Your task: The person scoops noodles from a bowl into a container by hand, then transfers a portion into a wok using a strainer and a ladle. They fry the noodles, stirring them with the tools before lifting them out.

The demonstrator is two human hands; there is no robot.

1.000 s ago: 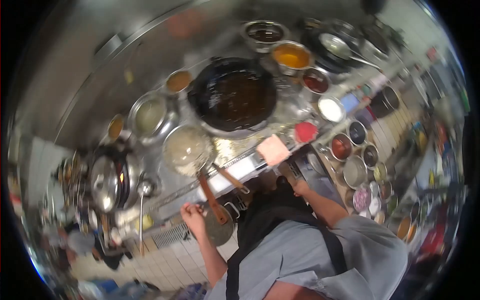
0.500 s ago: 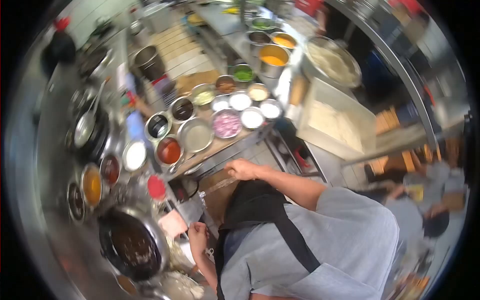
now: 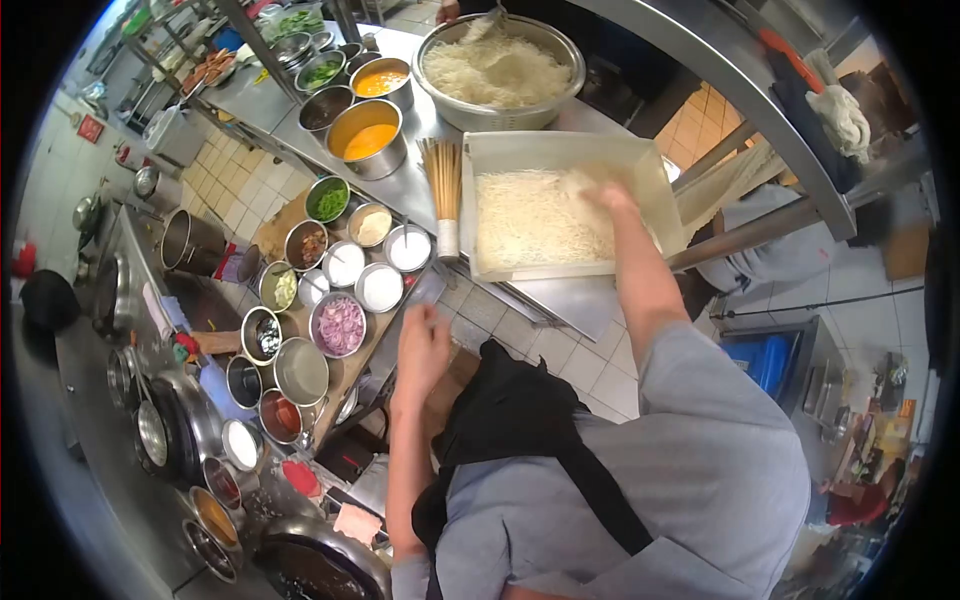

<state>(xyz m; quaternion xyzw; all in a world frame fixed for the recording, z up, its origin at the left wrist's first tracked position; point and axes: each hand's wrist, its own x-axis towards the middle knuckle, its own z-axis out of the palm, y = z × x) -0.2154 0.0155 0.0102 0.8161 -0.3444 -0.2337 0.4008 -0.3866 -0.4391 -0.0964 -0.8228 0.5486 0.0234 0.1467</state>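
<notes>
My right hand [image 3: 612,197] reaches into a pale rectangular bin [image 3: 570,147] with a layer of whitish shredded or grain-like food [image 3: 530,220] inside. Its fingers are smeared by motion, with a pale blur around them, and I cannot make out what they touch. Nearer my body, my left hand [image 3: 425,345] is raised beside the bowls, fingers curled together; whatever they hold is too small or blurred to name. Just left of it is a steel bowl of chopped purple onion [image 3: 338,326].
Bundled sticks [image 3: 441,190] lie left of the bin, near a pot of orange liquid [image 3: 366,140]. A large tub of white food [image 3: 495,65] stands behind. Several ingredient bowls and woks line the left. A metal shelf frame [image 3: 730,110] crosses the upper right.
The view has swung toward the bin. My right hand has moved from in front of my body into the bin; my left hand has risen beside the bowls. The clear film between them no longer shows.
</notes>
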